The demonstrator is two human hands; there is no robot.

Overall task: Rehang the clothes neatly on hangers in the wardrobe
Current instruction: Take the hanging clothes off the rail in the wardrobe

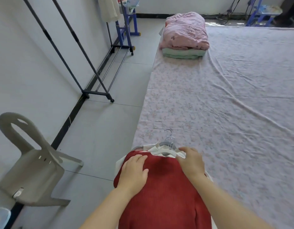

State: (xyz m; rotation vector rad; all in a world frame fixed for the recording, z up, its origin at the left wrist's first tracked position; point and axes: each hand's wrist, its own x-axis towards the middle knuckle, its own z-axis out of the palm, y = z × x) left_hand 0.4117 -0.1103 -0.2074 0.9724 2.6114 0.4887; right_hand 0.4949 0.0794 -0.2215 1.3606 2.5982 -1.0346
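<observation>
A red knit garment (166,192) lies on top of a pile of white clothes at the near corner of the bed (233,100). Several hangers (170,142) with metal hooks stick out from under the pile at its far end. My left hand (134,172) lies flat on the red garment's left shoulder, fingers straight. My right hand (191,160) rests at the collar on the right, its fingers curled over the white fabric and a hanger there. A dark metal clothes rack (86,75) stands by the left wall; a pale garment (110,7) hangs at its far end.
A folded pink quilt (184,30) lies on a green one (182,53) at the bed's far end. A grey plastic chair (32,166) lies tipped against the left wall. Blue stools (126,27) stand at the back. Tiled floor (113,123) runs between rack and bed.
</observation>
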